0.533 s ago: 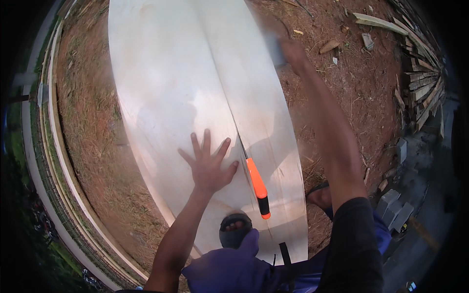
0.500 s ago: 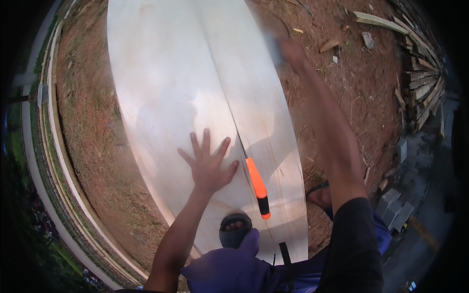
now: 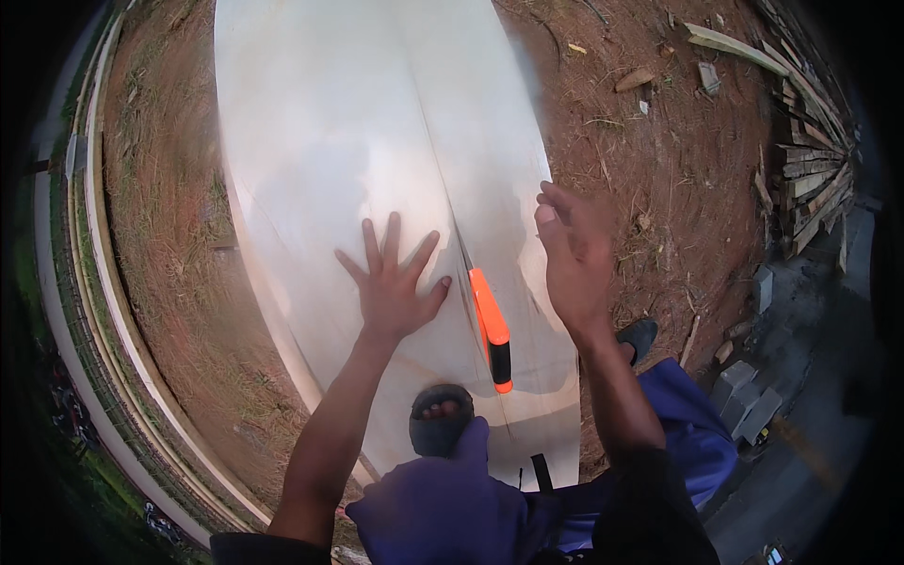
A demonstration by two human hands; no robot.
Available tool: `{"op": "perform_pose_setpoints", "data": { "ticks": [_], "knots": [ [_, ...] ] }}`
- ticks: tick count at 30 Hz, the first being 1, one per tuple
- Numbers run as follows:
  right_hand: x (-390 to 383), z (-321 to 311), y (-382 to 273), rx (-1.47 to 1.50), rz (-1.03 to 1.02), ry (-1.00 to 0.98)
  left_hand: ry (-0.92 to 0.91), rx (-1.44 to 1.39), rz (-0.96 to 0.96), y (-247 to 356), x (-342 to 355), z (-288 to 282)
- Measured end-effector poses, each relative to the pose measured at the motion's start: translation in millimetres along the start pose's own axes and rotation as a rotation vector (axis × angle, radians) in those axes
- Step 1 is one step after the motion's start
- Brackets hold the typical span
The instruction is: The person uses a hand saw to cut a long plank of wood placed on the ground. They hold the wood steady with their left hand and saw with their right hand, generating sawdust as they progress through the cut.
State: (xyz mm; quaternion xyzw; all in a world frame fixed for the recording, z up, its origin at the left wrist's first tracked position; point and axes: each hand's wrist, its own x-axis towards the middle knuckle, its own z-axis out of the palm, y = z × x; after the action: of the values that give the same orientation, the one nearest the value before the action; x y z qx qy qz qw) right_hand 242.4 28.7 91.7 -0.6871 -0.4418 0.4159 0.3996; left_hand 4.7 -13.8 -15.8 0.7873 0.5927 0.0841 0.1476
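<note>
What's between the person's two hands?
In the head view, an orange-and-black handle and part of the pale board lie between left hand and right hand.

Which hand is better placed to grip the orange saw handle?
Probably the right hand: apparently empty, near the plywood edge. The left hand is nearer the saw handle but spread flat on the plywood.

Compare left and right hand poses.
The left hand has its fingers spread wide; the right hand has them curled.
The left hand lies palm down on the pale board; the right hand is at the board's right edge, contact unclear.
The left hand is left of the orange-and-black handle; the right hand is right of it.
Both are bare.
</note>
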Motion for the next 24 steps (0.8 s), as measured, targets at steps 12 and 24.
{"op": "perform_pose_setpoints", "data": {
  "ticks": [12, 24],
  "knots": [
    [-124, 44, 6, -0.024, 0.404, -0.232, 0.103, 0.062, 0.039, 3, -1, -1],
    [-295, -73, -70, -0.244, 0.527, -0.185, 0.077, 0.0, -0.013, 3, -12, 6]
  ]
}}
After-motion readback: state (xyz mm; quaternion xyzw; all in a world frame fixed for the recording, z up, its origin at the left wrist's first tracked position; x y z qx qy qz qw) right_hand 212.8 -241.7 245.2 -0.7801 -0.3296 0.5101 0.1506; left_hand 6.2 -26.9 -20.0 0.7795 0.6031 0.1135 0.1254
